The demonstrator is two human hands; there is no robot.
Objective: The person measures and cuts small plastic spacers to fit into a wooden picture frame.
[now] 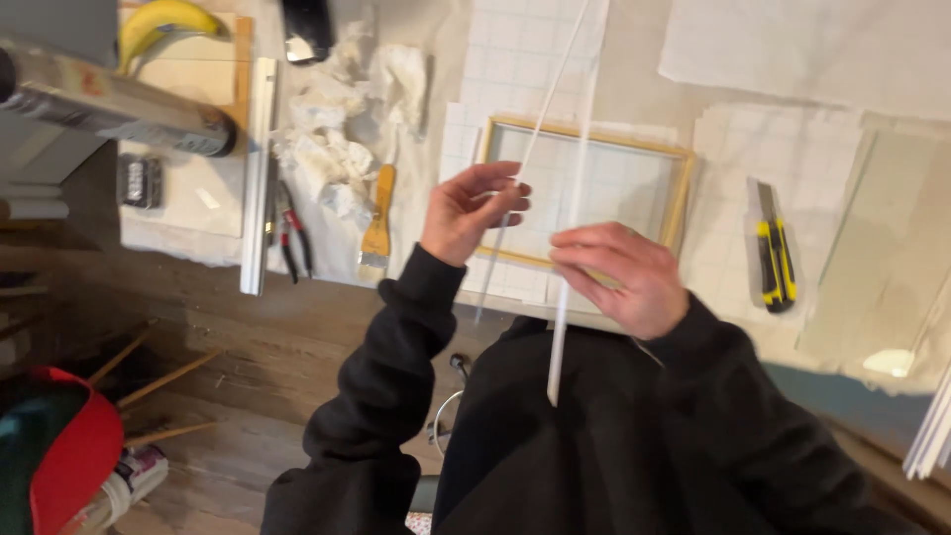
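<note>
At the far left a red cap (74,436) sits low by the wooden floor (238,337), and a dark cylinder with a shiny wrap (109,104) juts in above it. A yellow banana (163,22) lies on a pale board at the top. Next come a long metal ruler (260,178), red-handled pliers (294,233), a heap of crumpled white paper (332,129) and a flat brush with a yellow wooden handle (377,220), all on the surface (634,69), which is covered with gridded paper.

The left hand (471,210) is raised over the surface, its fingers curled and pinching a thin white strip (530,149) that runs up and away. Just right of it the right hand (622,275) has its fingers closed on a second white strip (573,159), whose lower end hangs down over the dark lap. Both strips cross above a light wooden frame (684,198) with a pale panel inside. Well to the right lies a yellow and black utility knife (775,253), then a greenish sheet (882,258) that looks like glass.

The strips look slim, smooth and springy, likely plastic. Judging from this, a pinch this light could let one slip or flick free, and bending too hard might kink it. The sheet's edge sits near the right sleeve, so a careless elbow could nudge it
</note>
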